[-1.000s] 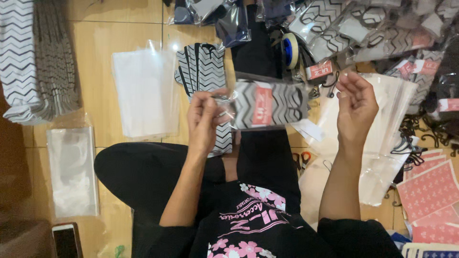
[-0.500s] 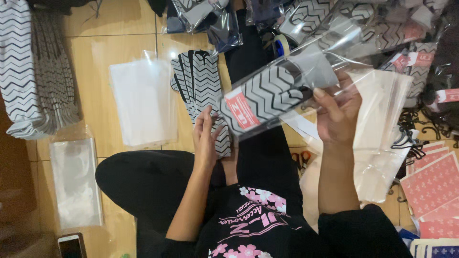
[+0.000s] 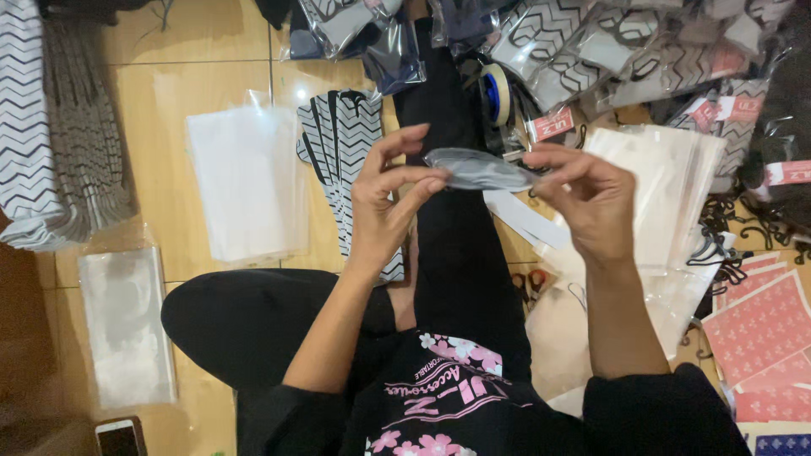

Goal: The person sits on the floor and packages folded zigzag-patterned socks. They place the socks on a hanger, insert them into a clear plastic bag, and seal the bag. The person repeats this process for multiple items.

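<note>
Nearest the camera, the person sits on a wooden floor [image 3: 152, 84] in a black top with pink flower print, one leg in black stretched forward. A phone [image 3: 118, 437] lies on the floor at the near left corner, with a flat clear plastic sleeve [image 3: 127, 325] just beyond it.

Above the leg, both hands hold a small packet seen edge-on, a grey item in clear wrap [image 3: 477, 169]. The left hand [image 3: 384, 203] has its fingertips pinched together on the packet's left end, thumb beneath and the other fingers curled above. The right hand [image 3: 591, 198] clamps the right end between thumb and forefinger, the remaining fingers loosely bent. The packet hangs in the air between the two hands, touching nothing else.

To the right lie pink patterned cards [image 3: 760, 329] and, beyond them, a stack of clear bags [image 3: 667, 194] with black hooks [image 3: 743, 228] beside it. To the left of the left hand, a strip of black-and-white chevron pieces [image 3: 338, 143] lies on the floor, next to a pile of clear sleeves [image 3: 245, 181]. Further left is a tall stack of chevron fabric [image 3: 42, 127].

Farthest off, a roll of tape [image 3: 497, 93] stands on edge, and a heap of bagged chevron items [image 3: 608, 51] fills the far right.
</note>
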